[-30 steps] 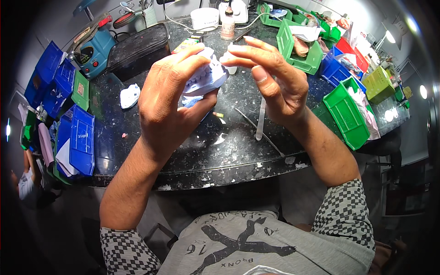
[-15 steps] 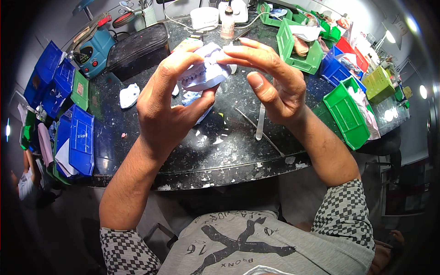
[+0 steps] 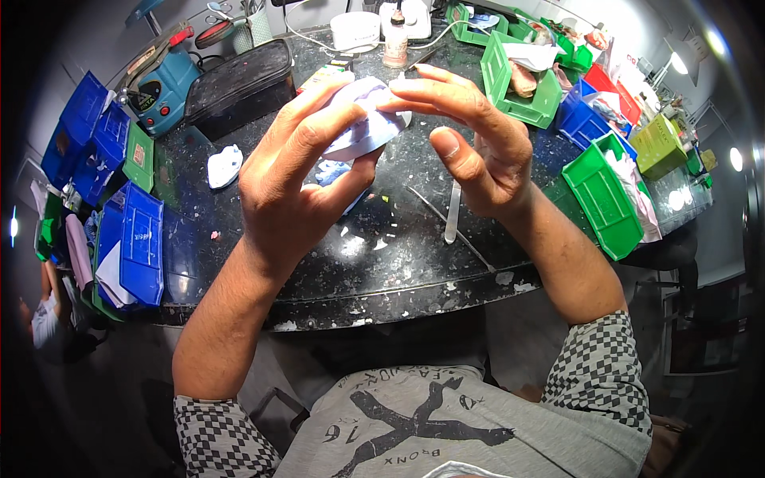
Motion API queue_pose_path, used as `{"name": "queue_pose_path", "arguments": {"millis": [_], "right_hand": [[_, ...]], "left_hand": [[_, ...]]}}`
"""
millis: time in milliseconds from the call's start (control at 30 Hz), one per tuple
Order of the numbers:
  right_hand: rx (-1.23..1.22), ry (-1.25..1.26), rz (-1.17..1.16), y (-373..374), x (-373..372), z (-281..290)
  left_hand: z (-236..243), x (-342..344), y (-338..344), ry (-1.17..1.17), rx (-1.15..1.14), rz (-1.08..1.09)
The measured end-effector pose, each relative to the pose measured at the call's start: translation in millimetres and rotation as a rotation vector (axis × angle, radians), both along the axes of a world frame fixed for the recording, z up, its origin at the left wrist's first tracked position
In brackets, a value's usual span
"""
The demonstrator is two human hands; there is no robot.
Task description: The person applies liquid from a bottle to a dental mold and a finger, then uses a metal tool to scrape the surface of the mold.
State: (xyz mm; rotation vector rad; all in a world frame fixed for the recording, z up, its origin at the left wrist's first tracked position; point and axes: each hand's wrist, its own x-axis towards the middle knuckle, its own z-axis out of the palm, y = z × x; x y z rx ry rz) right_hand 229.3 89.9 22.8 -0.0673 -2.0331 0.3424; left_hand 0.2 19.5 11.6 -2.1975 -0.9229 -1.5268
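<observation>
My left hand (image 3: 279,183) is closed round a pale lilac dental cast (image 3: 358,139), its fingers over the upper part and the thumb underneath, hiding much of it. The fingertips of my right hand (image 3: 490,159) rest at the cast's right side, while its thumb stands apart from it. Beneath the held cast is a partly hidden blue-and-white piece (image 3: 332,171) on the black bench (image 3: 303,303). Another pale cast (image 3: 225,167) lies to the left. Below my right hand lie a flat spatula (image 3: 452,223) and a long thin tool (image 3: 470,247).
Blue bins (image 3: 135,247) line the left, green bins (image 3: 598,207) the right. At the back stand a black case (image 3: 235,95), a teal machine (image 3: 159,84), a bottle (image 3: 395,48) and a white tub (image 3: 355,36). Another person (image 3: 44,311) is at far left.
The held cast has tilted, and my left fingers have shifted across its top. My right fingers have reached slightly further left onto it, and the thumb has moved a little.
</observation>
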Motion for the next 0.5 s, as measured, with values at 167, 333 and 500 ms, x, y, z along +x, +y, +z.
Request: {"name": "queue_pose_path", "arguments": {"millis": [167, 333, 500], "right_hand": [[0.001, 0.012, 0.004, -0.2, -1.4, 0.2], [-0.01, 0.042, 0.014, -1.8, -2.7, 0.4], [-0.058, 0.079, 0.049, -2.6, -4.5, -1.4]], "left_hand": [[0.6, 0.0, -0.2, -0.008, 0.008, -0.001], [0.3, 0.7, -0.5, 0.005, 0.005, 0.019], [0.8, 0.3, -0.4, 0.003, 0.001, 0.001]]}}
